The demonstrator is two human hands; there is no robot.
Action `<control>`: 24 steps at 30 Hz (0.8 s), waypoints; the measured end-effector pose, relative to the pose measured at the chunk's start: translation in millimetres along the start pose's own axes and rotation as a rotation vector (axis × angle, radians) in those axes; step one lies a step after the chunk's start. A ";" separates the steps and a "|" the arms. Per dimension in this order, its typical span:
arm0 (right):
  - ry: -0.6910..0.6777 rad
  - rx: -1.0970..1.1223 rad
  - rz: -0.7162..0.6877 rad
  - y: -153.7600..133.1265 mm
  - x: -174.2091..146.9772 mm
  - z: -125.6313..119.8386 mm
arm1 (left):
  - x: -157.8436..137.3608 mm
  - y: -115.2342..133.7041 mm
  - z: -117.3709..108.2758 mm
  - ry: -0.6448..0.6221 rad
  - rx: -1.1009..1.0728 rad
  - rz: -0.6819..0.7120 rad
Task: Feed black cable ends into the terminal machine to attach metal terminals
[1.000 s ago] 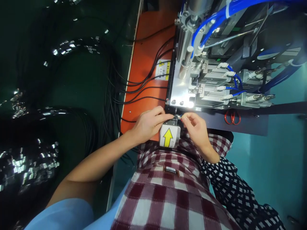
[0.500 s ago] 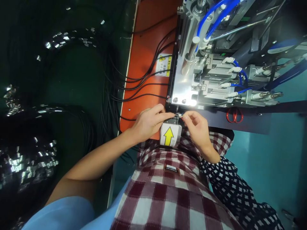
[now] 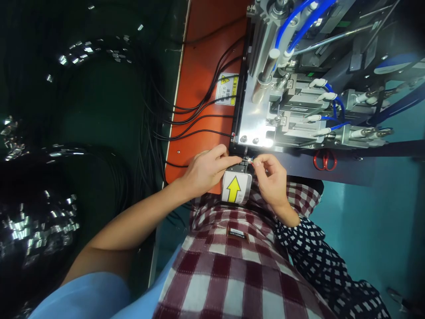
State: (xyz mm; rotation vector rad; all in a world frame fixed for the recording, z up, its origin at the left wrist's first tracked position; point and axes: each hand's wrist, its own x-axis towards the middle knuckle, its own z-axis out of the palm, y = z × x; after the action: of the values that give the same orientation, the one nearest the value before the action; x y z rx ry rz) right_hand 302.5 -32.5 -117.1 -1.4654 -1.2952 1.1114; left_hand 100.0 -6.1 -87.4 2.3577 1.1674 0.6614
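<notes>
A small shiny connector [image 3: 247,159] lies at the machine's front edge, just above a guard with a yellow arrow label [image 3: 235,187]. My left hand [image 3: 210,169] is closed at its left side, index finger stretched to the connector's end. A black cable [image 3: 175,164] runs across the orange surface under that hand; its end is hidden by the fingers. On the other side, the thumb and forefinger of my right hand [image 3: 272,179] pinch thin coloured wires [image 3: 253,162], with red and blue showing. The exact grip is too small to make out.
A metal machine [image 3: 292,102] with blue air hoses stands ahead. Red-handled scissors [image 3: 325,160] lie at its right front. Several black cables [image 3: 199,108] cross the orange tabletop [image 3: 199,66] beside a warning label [image 3: 227,89]. Bundled cables with shiny ends [image 3: 46,226] fill the left.
My right hand has shifted very slightly left at the wrist. My left hand and the connector stay in nearly the same place.
</notes>
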 end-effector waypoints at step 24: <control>-0.079 0.076 0.111 -9.2 6.0 -5.8 | 1.7 2.3 -3.1 -0.018 0.027 0.015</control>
State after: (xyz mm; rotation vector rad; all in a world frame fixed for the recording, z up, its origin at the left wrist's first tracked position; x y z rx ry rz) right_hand 306.4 -25.9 -107.3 -1.4644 -1.2236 1.2896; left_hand 100.5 -5.5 -83.3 2.3919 1.1588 0.6324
